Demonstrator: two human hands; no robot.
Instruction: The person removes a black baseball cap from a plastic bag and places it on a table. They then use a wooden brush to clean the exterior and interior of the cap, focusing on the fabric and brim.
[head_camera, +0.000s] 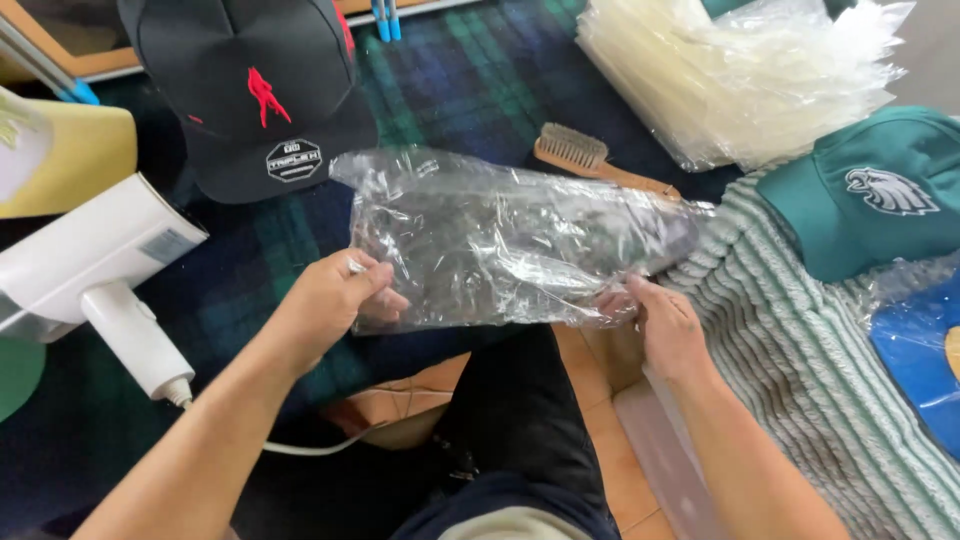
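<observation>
Two bare hands hold one crinkled clear plastic bag (500, 240) over a dark green-and-blue plaid cloth (470, 70). Left hand (335, 300) pinches the bag's lower left edge, thumb on top, fingers tucked under the film. Right hand (665, 325) grips the lower right edge; its fingertips are hidden behind the plastic. The bag lies roughly level between the hands, stretched left to right, and something dark sits inside it; glare and wrinkles keep its shape from being made out. Behind the bag a wooden brush (590, 160) shows bristles and part of the handle, the rest covered by the bag's upper edge. Beyond the left hand lies a black cap (255, 90) with a red emblem and a round sticker on the brim, its top cut off by the frame. At far left a white handheld steamer (95, 265) with a white cord, partly out of view. Upper right: a stack of clear plastic bags (740, 75). At right a teal cap (880, 190) with a white bird emblem rests on a pale green ribbed mat (800, 340). A blue item under plastic (920, 350) is cut off by the right edge and cannot be identified.
</observation>
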